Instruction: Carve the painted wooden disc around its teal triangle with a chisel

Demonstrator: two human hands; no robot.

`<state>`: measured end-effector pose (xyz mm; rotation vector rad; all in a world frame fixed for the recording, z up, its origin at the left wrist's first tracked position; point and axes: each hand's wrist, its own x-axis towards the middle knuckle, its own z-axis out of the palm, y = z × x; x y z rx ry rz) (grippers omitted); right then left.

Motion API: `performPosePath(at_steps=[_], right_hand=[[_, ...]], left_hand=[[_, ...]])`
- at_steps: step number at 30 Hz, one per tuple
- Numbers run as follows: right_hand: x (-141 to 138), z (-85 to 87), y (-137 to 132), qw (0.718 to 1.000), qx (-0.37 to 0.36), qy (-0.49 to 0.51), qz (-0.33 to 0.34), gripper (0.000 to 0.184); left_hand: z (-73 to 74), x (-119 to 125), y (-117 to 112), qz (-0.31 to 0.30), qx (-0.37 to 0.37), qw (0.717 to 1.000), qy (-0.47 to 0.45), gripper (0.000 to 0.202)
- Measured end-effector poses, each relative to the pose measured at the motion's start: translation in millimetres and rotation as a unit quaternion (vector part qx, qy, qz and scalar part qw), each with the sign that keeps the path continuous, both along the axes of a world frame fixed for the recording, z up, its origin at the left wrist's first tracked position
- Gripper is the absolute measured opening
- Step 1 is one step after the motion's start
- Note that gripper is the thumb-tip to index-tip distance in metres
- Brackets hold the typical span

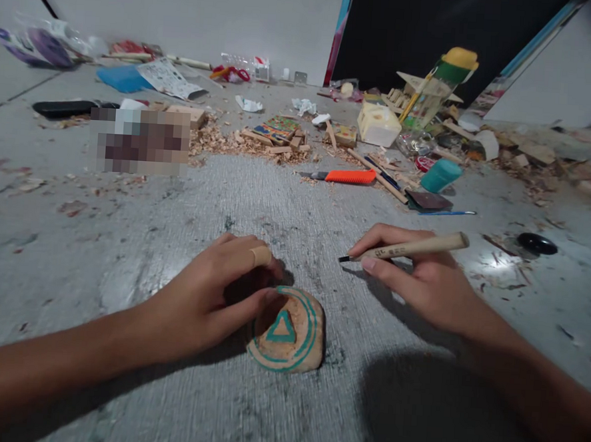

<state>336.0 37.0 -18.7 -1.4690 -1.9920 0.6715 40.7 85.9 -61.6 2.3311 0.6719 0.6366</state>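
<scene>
A rounded wooden block [313, 342] lies flat on the floor in front of me, bearing a teal triangle inside teal rings, with the wood around the triangle cut lower. My left hand [221, 286] is at its far left edge, thumb on the rim and the other fingers curled just beyond. A tan bandage or band [260, 256] wraps one of those fingers. To the right, my right hand [417, 275] grips a wood carving chisel [419, 246] by its pale handle. The chisel's short dark tip points left, apart from the block and close over the floor.
Beyond my hands lie an orange utility knife [351, 177], a teal cap [441, 175], a thin blue stick [446, 213] and wood shavings [220, 140]. A yellow-topped bottle [452, 74] stands back right. A black oval object [537, 244] lies right. A blurred patch hides something at left.
</scene>
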Motion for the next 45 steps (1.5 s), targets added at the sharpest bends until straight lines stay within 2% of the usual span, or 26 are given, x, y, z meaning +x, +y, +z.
performPosePath(at_steps=[6,19,24,30,36,39,45], right_hand=[[-6,-5.4,-3,0.999,-0.043,-0.003,0.003,0.017],[-11,-10.4,0,0.998,-0.057,-0.027,0.003,0.022],[-12,-8.9,-1,0.998,-0.053,-0.035,0.003,0.021],[-19,-5.4,-4,0.995,-0.034,-0.089,0.019,0.02],[-30,-1.1,3,0.992,-0.063,-0.102,0.035,0.029],[-29,-2.4,8,0.992,-0.08,-0.092,0.016,0.029],[-29,-15.7,9,0.994,-0.079,-0.033,-0.074,0.037]], left_hand=[[-1.3,0,0,0.002,0.009,1.0,-0.001,0.011],[2.4,1,-1,-0.003,0.009,1.0,0.019,0.012],[3.3,1,-1,-0.003,0.006,1.0,0.017,0.01],[2.7,1,-1,-0.007,-0.007,1.0,0.017,0.011],[2.1,1,-1,-0.001,-0.005,1.0,0.015,0.012],[1.8,0,-1,0.002,-0.005,1.0,0.011,0.013],[0.0,0,-1,-0.002,0.025,1.0,0.011,0.015]])
